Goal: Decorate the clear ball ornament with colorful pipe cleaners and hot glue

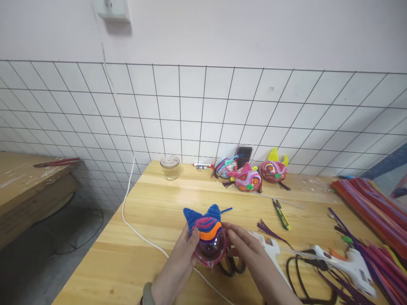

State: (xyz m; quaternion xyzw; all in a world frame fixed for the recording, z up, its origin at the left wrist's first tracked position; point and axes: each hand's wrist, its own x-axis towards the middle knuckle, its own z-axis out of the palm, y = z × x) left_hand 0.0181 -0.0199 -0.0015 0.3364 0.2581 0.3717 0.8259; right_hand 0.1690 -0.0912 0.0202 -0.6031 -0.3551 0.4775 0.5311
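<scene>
A clear purple ball (210, 250), partly covered with pink, orange and dark blue fuzzy strips and topped by two blue pointed ears, is held above the wooden table. My left hand (186, 250) grips its left side, the thumb lying on the strips. On the ball's right side, the curved fingers of my right hand (243, 243) rest against it. A short blue strip (227, 210) sticks out behind the right ear. Black-handled scissors (233, 267) lie below the ball, partly hidden by my right hand.
Three decorated balls (248, 178) stand near the tiled wall, with a glass cup (170, 167) further left. Yellow-green snips (281, 215), a white glue gun (352, 267), cables and fuzzy stems (372, 212) lie at right. A white cord (143, 238) crosses the table.
</scene>
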